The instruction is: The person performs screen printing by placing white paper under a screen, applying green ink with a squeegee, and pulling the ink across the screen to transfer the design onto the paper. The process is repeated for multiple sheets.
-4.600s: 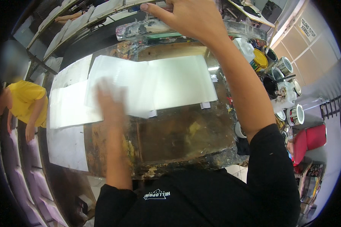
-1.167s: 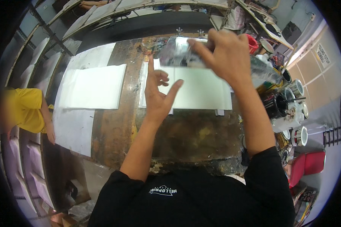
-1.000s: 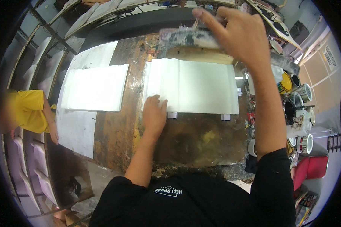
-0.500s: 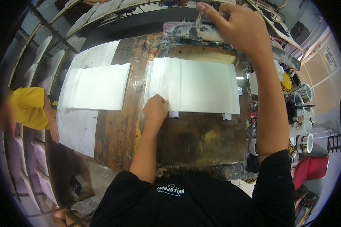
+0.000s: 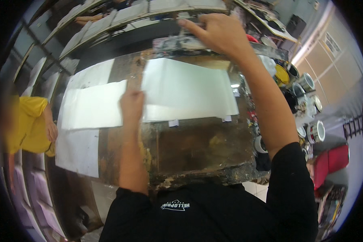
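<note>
A white sheet point(image 5: 189, 88), thin and slightly see-through, lies over the right half of the stained wooden table point(image 5: 197, 149). My left hand point(image 5: 132, 103), blurred by motion, is closed at its left edge and pinches it. Left of that hand, a flat stack of white sheets point(image 5: 92, 105) rests on a pale board point(image 5: 82, 153). My right hand point(image 5: 226, 34) is raised at the far side, thumb stretched left, other fingers curled over a paint-stained frame point(image 5: 177, 42); their tips are hidden. Small white tabs point(image 5: 173, 123) stick out under the sheet's near edge.
Paint pots point(image 5: 306, 82) and tins stand along the right side, with a roll of tape point(image 5: 260, 144) at the table edge. A red chair point(image 5: 330, 163) is at the right. A person in a yellow shirt point(image 5: 30, 117) is at the left by drying racks point(image 5: 48, 201).
My left hand has moved left and a little up, and the white sheet's left edge has shifted with it. The whole view has turned, so the table sits further left.
</note>
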Motion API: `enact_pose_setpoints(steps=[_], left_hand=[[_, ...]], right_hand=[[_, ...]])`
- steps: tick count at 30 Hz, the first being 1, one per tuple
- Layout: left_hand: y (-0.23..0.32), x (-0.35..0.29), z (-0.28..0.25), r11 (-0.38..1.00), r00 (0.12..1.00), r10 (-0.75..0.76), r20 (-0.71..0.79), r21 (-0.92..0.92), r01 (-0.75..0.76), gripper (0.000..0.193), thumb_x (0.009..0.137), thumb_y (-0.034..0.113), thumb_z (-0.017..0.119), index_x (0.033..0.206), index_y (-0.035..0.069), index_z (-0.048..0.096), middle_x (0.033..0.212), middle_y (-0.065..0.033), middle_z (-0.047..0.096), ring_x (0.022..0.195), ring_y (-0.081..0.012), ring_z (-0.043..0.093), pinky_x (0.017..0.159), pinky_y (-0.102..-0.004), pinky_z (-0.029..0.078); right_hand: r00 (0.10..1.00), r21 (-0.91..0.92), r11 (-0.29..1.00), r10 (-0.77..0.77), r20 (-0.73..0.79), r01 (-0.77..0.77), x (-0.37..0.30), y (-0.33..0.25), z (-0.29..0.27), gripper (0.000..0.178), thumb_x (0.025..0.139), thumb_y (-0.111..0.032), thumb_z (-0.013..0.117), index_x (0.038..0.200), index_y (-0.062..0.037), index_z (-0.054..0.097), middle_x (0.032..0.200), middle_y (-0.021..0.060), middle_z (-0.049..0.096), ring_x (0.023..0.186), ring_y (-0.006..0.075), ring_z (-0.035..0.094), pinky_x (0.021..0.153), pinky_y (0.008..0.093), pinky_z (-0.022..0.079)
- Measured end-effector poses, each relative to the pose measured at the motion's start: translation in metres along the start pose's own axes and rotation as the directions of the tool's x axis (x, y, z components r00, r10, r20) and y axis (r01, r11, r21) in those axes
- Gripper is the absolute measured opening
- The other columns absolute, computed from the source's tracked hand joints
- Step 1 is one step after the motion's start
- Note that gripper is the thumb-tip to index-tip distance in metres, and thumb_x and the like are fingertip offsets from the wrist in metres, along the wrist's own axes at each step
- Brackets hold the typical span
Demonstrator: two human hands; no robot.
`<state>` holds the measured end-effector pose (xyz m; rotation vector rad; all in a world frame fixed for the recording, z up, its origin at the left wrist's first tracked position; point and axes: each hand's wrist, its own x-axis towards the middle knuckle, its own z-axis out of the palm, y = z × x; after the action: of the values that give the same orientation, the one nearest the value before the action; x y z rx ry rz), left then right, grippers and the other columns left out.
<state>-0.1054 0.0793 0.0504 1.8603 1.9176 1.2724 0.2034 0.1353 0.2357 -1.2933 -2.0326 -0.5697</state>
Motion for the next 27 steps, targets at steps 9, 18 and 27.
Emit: enact_pose_setpoints(steps=[9, 18, 27], left_hand=[[0.049, -0.066, 0.081, 0.817, 0.815, 0.571, 0.101, 0.028, -0.576, 0.039, 0.093, 0.023, 0.078, 0.131, 0.012, 0.072, 0.128, -0.0129, 0.064, 0.122, -0.0328, 0.058, 0.108, -0.0466, 0.044], [0.098, -0.126, 0.2, 0.835, 0.731, 0.454, 0.509, 0.043, -0.548, 0.051, 0.108, 0.036, 0.048, 0.155, 0.015, 0.052, 0.165, -0.0154, 0.039, 0.154, -0.0419, 0.033, 0.125, -0.0652, 0.015], [0.101, -0.127, 0.199, 0.834, 0.734, 0.456, 0.503, 0.046, -0.55, 0.051, 0.109, 0.037, 0.047, 0.155, 0.015, 0.051, 0.165, -0.0172, 0.04, 0.153, -0.0421, 0.033, 0.126, -0.0638, 0.016]], right_hand=[[0.946, 0.027, 0.991, 0.114, 0.303, -0.127, 0.024, -0.003, -0.036, 0.088, 0.1, -0.072, 0.041, 0.071, 0.0036, 0.074, 0.076, 0.0261, 0.072, 0.08, 0.04, 0.073, 0.076, 0.0506, 0.056], [0.956, 0.037, 0.995, 0.081, 0.283, -0.096, 0.032, 0.008, -0.035, 0.092, 0.101, -0.073, 0.035, 0.074, 0.0065, 0.073, 0.08, 0.0269, 0.073, 0.08, 0.0405, 0.073, 0.076, 0.0503, 0.059], [0.904, -0.063, 0.952, 0.305, 0.298, -0.3, 0.052, -0.013, -0.034, 0.096, 0.1, -0.077, 0.034, 0.093, 0.0076, 0.078, 0.1, 0.0295, 0.075, 0.101, 0.045, 0.072, 0.092, 0.0527, 0.056]])
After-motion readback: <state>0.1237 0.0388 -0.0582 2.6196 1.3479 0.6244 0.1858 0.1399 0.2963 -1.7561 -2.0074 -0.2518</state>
